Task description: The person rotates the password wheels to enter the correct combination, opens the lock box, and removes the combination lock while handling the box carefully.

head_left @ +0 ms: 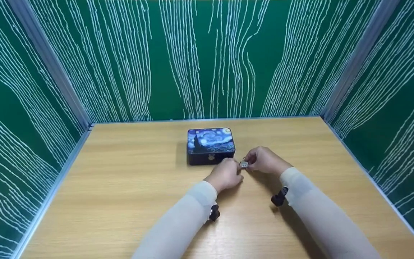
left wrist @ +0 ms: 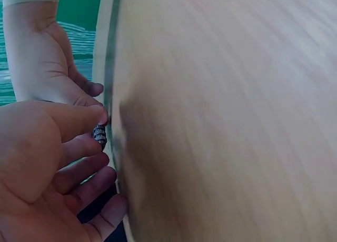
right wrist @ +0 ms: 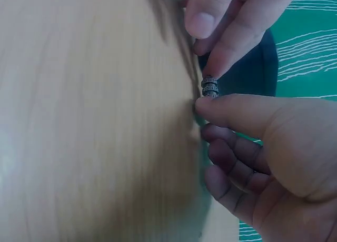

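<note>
A small silver combination padlock with ridged number dials hangs just in front of a tin box, near its right front corner. My right hand pinches the padlock with thumb and fingertips. From the other side, my left hand stretches its index finger to the padlock's end and touches it. In the right wrist view, the left thumb stands apart from the padlock dials. The left wrist view has the padlock beyond the left fingers, partly covered.
The dark box carries a blue starry-night picture on its lid and a metal clasp on its front; the lid is down. It rests on a wooden table, enclosed by green walls with white wavy lines. Small black cameras sit on both wrists.
</note>
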A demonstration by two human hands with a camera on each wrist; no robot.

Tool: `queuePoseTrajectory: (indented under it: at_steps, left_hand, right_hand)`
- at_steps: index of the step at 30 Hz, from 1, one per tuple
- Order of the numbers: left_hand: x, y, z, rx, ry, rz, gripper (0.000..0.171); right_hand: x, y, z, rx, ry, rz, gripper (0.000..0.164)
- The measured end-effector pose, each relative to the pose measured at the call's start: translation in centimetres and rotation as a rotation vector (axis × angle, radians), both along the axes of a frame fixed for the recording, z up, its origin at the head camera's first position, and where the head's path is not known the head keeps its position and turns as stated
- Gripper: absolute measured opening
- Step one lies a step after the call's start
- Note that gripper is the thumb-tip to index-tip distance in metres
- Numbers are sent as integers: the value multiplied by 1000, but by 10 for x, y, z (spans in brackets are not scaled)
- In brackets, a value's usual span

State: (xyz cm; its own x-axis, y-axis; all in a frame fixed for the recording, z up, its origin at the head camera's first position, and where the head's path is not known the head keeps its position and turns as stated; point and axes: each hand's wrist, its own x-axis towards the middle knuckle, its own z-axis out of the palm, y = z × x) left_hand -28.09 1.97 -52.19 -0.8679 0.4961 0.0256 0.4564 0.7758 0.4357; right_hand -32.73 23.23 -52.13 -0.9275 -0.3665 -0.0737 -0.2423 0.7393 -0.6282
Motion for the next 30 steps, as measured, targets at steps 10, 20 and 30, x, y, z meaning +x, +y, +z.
queuePoseTrajectory:
  at_steps: [10, 20, 30]
  left_hand:
    - [6, 5, 0, -85, 37, 26, 23]
    - [8, 9, 2, -106, 48, 62, 15]
    - [9, -14, 10, -23, -8, 25, 25]
  right_hand:
    - [-5, 3, 4, 68, -46, 17, 20]
    - [-9, 5, 2, 70, -44, 30, 21]
    - [-4, 8, 10, 30, -100, -11, 29]
